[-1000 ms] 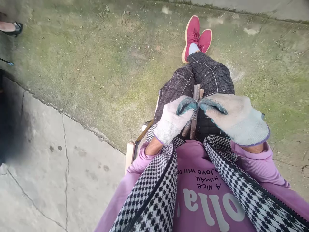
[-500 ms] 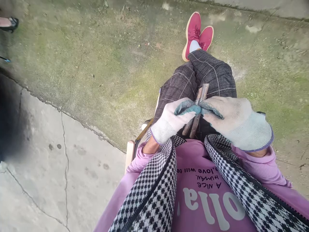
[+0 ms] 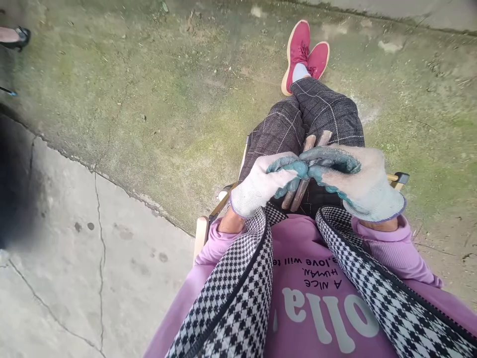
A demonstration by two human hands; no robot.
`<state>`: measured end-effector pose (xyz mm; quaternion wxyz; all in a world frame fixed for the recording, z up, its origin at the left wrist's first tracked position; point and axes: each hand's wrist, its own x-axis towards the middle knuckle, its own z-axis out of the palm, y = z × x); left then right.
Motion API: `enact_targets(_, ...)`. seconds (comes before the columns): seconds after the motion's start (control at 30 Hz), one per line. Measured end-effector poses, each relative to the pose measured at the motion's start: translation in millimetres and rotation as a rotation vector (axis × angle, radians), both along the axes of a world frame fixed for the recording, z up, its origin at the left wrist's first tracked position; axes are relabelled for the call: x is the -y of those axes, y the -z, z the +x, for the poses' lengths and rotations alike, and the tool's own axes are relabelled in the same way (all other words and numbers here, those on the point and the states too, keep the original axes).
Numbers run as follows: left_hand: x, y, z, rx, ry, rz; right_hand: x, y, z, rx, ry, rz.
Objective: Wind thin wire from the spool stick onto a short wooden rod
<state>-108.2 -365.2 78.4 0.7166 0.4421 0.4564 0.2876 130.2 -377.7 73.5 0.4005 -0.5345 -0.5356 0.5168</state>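
I sit on a chair with both gloved hands over my lap. My left hand (image 3: 263, 185) is closed round two short rusty brown rods (image 3: 315, 142) that lie side by side and point away from me. My right hand (image 3: 354, 180) meets it from the right, its blue-coated fingertips pinched on the rods where a thin wire seems to wrap them. The lower ends of the rods show under the fingers near my waist. The gloves are white knit with blue-green palms.
My crossed legs in grey checked trousers (image 3: 316, 114) end in red shoes (image 3: 303, 52). The chair's wooden arm ends (image 3: 397, 177) show beside me. Mossy, cracked concrete (image 3: 130, 124) surrounds me. Another person's dark shoe (image 3: 17, 37) is at the far left edge.
The rods have swung their far ends to the right. My right hand has rolled over so its blue fingers curl on top, and a chair arm now shows behind it.
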Motion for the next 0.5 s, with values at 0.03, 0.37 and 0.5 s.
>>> enact_targets(0.03, 0, -0.8, 1, 0.003, -0.018, -0.028, 1, 1.3, -3, -0.014, 0.023, 0.005)
enact_targets(0.37, 5, 6.8, 13, 0.029, -0.176, -0.091, 13, -5.6, -16, 0.032, 0.090, 0.088)
enact_targets(0.5, 4, 9.1, 7, 0.015, -0.168, -0.059, 10, -9.4, -16, -0.103, 0.092, 0.028)
